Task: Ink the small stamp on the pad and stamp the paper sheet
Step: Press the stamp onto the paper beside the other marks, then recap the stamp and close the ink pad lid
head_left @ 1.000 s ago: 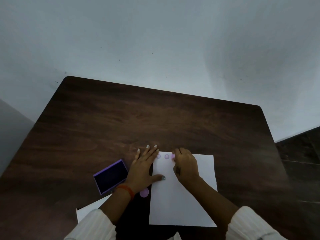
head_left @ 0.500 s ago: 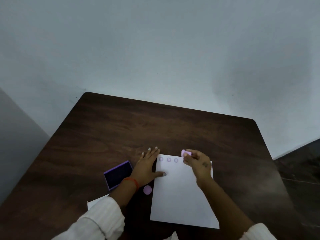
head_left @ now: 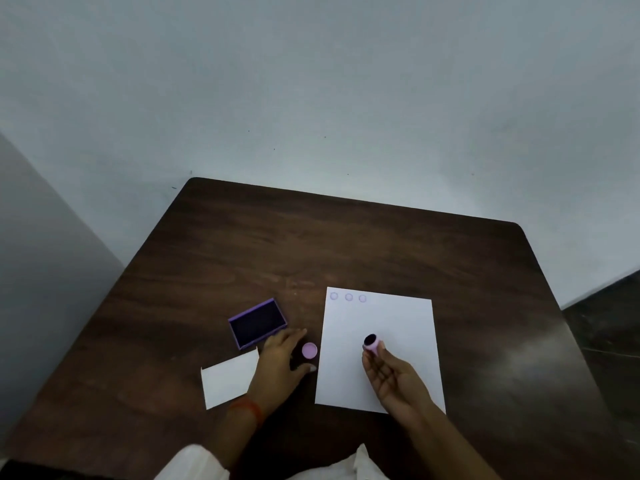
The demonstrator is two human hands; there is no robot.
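Note:
A white paper sheet (head_left: 381, 327) lies on the dark wooden table (head_left: 311, 244), with three faint purple round prints (head_left: 348, 297) along its top edge. My right hand (head_left: 391, 375) hovers over the sheet's lower half, palm up, pinching a small pink stamp (head_left: 372, 342) whose dark inked face points up. The open purple ink pad (head_left: 258, 323) sits left of the sheet. My left hand (head_left: 280, 362) rests on the table between pad and sheet, fingers curved around a small pink round cap (head_left: 309, 350) without clearly gripping it.
A smaller white card (head_left: 228, 379) lies on the table left of my left hand. A pale wall rises behind the table's far edge. Dark floor shows past the table's right side.
My right hand lifted the stamp from the sheet's top edge, drew it back toward me and turned its inked face up. My left hand left the sheet and moved to the pink cap.

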